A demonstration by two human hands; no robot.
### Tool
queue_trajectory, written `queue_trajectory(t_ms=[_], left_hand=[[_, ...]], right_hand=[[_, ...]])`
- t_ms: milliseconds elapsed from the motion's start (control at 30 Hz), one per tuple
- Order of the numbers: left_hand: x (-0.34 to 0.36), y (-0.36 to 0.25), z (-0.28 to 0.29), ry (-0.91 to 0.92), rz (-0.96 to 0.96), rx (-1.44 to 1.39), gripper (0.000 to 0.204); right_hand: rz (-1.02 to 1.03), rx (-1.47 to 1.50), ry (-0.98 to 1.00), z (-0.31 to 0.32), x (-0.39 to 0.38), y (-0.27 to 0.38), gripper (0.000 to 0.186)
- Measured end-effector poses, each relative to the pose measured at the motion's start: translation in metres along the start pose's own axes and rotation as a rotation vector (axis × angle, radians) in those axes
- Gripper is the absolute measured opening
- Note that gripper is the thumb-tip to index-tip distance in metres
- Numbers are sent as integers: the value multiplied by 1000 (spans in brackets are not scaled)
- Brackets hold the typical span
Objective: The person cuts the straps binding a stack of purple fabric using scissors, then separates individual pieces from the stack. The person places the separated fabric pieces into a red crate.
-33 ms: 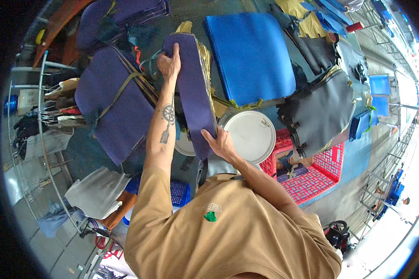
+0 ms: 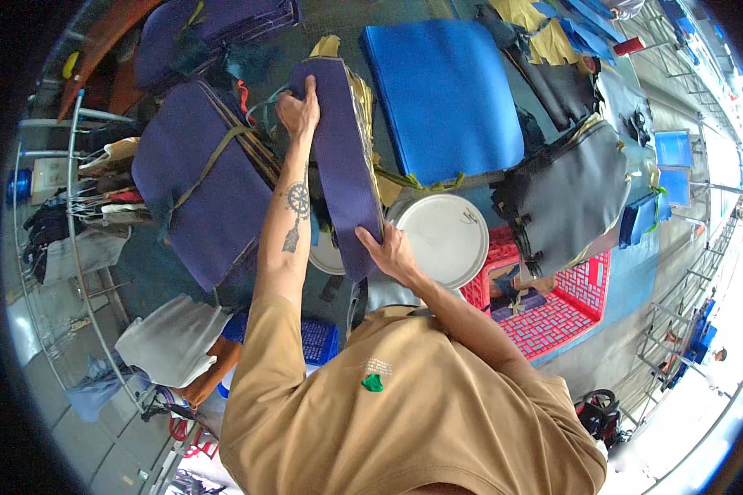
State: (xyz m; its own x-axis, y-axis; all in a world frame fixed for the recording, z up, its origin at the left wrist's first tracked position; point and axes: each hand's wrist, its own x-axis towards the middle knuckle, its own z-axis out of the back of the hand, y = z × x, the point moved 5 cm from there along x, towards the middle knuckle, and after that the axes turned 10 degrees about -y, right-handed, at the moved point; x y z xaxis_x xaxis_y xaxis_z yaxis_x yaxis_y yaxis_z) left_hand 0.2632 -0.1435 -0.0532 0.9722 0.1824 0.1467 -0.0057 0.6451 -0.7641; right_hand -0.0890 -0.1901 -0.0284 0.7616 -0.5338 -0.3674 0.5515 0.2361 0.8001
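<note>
A long, narrow purple stack of sheets [image 2: 335,157], with yellowish layers showing along its right edge, is between my hands. Near its far end, my left hand [image 2: 299,113] grips the left edge. My right hand [image 2: 394,252] holds the right edge of the near end, thumb over the purple face and the other fingers partly hidden. Left of it lies a larger purple bundle [image 2: 173,165] tied with a pale strap. A stack of blue sheets [image 2: 446,99] lies to the right, beyond a round white lid [image 2: 442,243] beside my right hand.
At right, a stack of black sheets [image 2: 565,198] lies above a red plastic crate [image 2: 590,289]. More purple sheets [image 2: 169,41] are at the far left. A metal rack [image 2: 76,206] with hanging pieces stands left. A blue crate [image 2: 318,338] sits near my body, beside a grey-white sheet [image 2: 173,338].
</note>
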Motion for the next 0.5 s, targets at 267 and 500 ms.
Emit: queue_trajectory(t_ms=[267,500], left_hand=[[-84,-58,84,273,-412,99,88],[-148,-66,34,329,-690,499,74]], right_hand=[[12,-179,-69,1,-1,-9,62],[47,-265,5,12,11,-15,69]])
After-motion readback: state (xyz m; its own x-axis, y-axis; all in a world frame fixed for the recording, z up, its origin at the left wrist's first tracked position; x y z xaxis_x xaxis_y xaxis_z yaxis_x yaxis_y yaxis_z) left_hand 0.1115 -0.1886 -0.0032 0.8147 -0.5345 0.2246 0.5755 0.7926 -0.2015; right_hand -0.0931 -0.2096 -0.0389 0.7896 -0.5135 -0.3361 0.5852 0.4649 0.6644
